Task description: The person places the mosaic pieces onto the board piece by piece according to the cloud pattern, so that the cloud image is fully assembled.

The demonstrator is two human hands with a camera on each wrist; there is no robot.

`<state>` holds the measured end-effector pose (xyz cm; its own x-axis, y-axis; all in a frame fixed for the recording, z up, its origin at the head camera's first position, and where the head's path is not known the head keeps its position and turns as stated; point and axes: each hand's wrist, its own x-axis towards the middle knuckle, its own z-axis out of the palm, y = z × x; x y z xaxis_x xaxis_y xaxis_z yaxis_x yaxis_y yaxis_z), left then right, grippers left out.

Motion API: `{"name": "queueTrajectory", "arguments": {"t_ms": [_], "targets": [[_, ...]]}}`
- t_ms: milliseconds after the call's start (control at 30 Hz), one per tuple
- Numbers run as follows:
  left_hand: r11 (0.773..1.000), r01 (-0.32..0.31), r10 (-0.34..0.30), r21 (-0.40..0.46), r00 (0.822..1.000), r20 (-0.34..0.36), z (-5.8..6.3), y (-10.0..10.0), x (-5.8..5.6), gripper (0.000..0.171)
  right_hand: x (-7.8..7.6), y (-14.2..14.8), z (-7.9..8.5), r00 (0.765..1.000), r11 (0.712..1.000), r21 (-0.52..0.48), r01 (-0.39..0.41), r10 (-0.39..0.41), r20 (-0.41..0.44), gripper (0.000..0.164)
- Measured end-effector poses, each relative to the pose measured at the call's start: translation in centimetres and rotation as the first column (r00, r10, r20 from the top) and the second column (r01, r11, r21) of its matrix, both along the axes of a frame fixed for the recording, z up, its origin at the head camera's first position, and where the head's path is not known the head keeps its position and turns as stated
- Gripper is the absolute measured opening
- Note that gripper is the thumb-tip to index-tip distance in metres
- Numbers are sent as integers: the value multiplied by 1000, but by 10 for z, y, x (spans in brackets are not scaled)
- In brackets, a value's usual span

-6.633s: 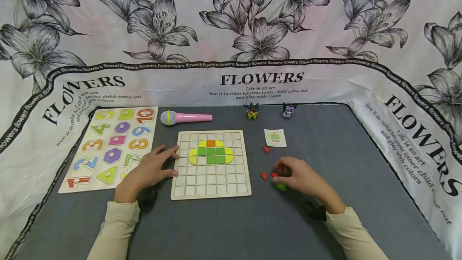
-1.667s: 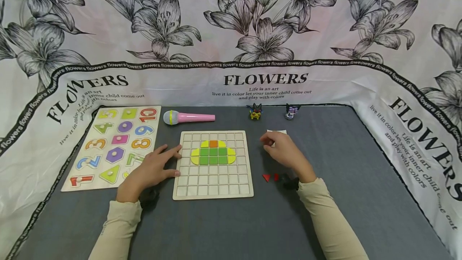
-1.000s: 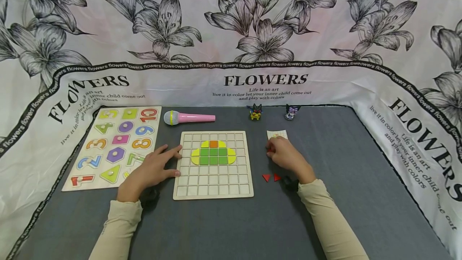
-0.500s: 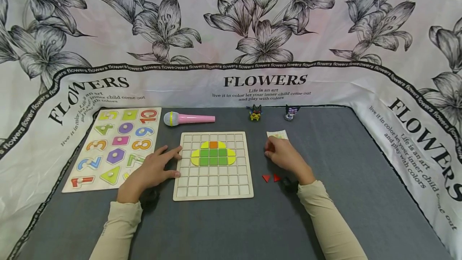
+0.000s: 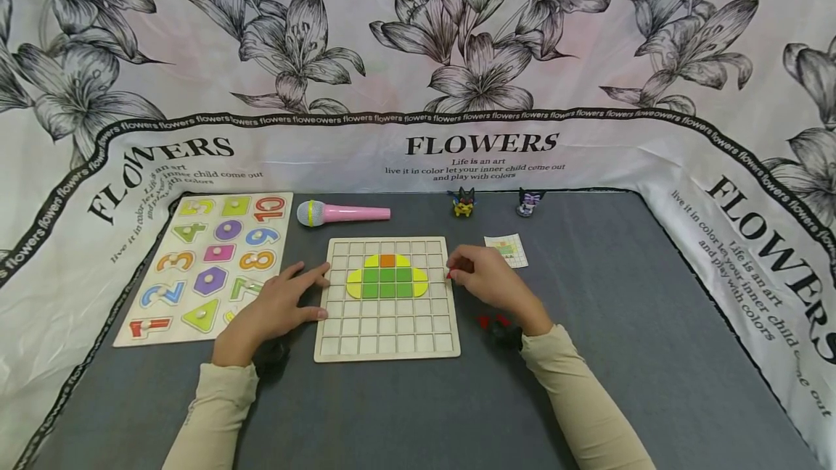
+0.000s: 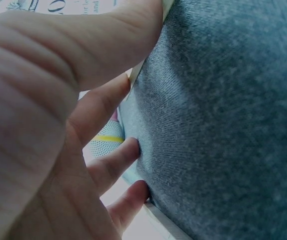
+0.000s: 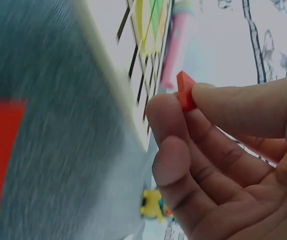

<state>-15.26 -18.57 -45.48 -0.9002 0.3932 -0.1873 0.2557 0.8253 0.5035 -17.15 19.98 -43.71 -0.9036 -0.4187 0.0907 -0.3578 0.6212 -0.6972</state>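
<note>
My right hand point(image 5: 491, 278) pinches a small red triangle tile point(image 7: 186, 91) between thumb and index finger, by the right edge of the wooden grid board point(image 5: 385, 326). Green, yellow and orange tiles point(image 5: 387, 275) fill some of the board's upper squares. My left hand point(image 5: 277, 310) rests with spread fingers at the board's left edge; in the left wrist view its thumb and index fingertip touch the rim. Two more red triangle tiles point(image 5: 484, 321) lie on the table under my right wrist, partly hidden in the head view.
A small pattern card point(image 5: 514, 251) lies behind my right hand. A number-and-shape puzzle board point(image 5: 202, 267) is on the left, partly under my left hand. A pink toy microphone point(image 5: 346, 213) and two small figurines point(image 5: 463, 203) point(image 5: 528, 202) stand along the back.
Earlier my right hand took the red triangle tile from beside the card. It has now carried it left to the grid board, uncovering the card. The left hand stays put.
</note>
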Motion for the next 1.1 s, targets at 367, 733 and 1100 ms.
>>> {"name": "queueTrajectory", "arguments": {"t_ms": [367, 733, 1100], "targets": [[1000, 2, -2, 5, 1000, -6, 0, -1, 0, 83, 2, -39, 1, 992, 989, -68, -128, 126, -22, 2], [1000, 3, -3, -3, 1000, -1, 2, 0, 0, 84, 2, -75, 1, 976, 976, -37, -213, 211, -44, 6], [1000, 19, -19, 14, 1000, -2, 1, -2, -2, 83, 3, -103, -2, 964, 964, -14, -264, 264, 10, 7]]}}
